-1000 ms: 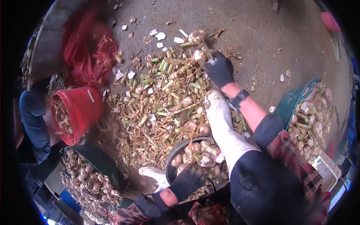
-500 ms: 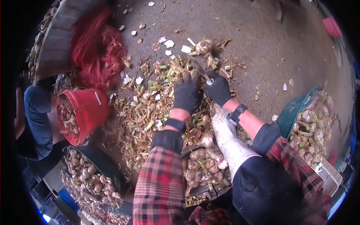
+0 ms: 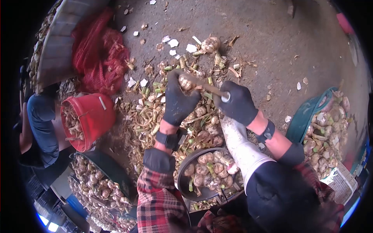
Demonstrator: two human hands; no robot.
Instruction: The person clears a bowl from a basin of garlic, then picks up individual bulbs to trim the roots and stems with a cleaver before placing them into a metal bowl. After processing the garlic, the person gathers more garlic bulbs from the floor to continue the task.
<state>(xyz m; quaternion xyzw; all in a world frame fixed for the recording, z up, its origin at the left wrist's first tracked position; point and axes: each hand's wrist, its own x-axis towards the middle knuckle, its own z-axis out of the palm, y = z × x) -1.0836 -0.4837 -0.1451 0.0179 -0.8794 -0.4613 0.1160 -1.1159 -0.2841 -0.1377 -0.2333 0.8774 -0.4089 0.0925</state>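
Observation:
My left hand, in a black glove, grips a garlic bulb above a heap of cut stems and skins on the ground. In a matching black glove, my right hand holds a knife whose blade points left and meets the bulb. Below my hands a dark round basin holds several trimmed bulbs. My white boot stands beside the basin.
A red bucket of stems and a red mesh sack lie at the left. A green basket of garlic is at the right, a dark tub of garlic at the lower left. Another person's leg shows at the far left.
My left hand came up from the basin to the heap and now holds a bulb. My right hand drew the knife back toward me, and the blade now lies against the bulb.

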